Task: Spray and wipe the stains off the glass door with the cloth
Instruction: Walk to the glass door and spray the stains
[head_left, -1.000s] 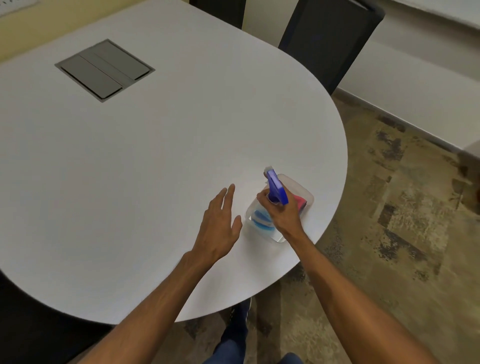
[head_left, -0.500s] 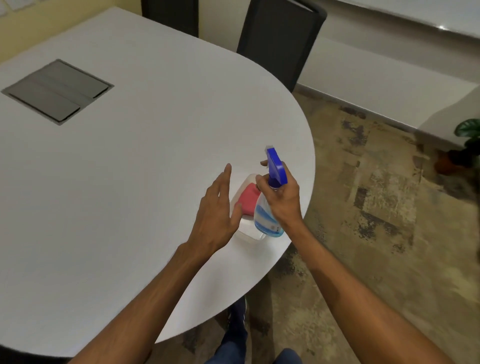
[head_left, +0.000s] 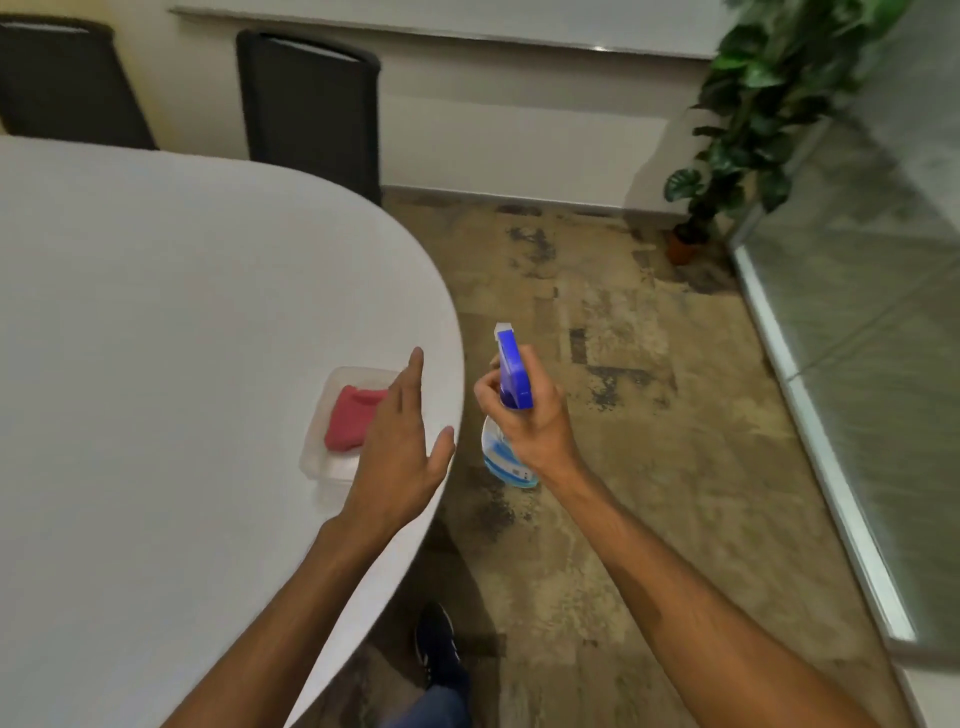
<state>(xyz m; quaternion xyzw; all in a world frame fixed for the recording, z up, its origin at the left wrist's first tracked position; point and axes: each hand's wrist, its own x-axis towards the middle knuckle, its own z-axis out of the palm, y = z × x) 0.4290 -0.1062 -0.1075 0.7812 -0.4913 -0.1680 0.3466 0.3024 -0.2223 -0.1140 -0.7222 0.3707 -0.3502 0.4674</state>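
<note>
Barely started tbh: right hand (head_left: 530, 415) grips the spray bottle (head_left: 506, 457) mid-frame, left hand (head_left: 402, 441) hovers open over the pink cloth (head_left: 349, 418) in its tray (head_left: 317, 457) on the surface (head_left: 156, 364), glass door (head_left: 857, 270) at right untouched.

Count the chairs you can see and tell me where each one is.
2. One dark chair stands behind the white table, against the wall; the second chair is at the top-left corner. Others may lie outside the view.

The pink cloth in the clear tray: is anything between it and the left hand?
Nothing visible. The left hand is open just above the pink cloth, which lies uncovered in the clear tray. The right hand holds the spray bottle off to the side.
</note>
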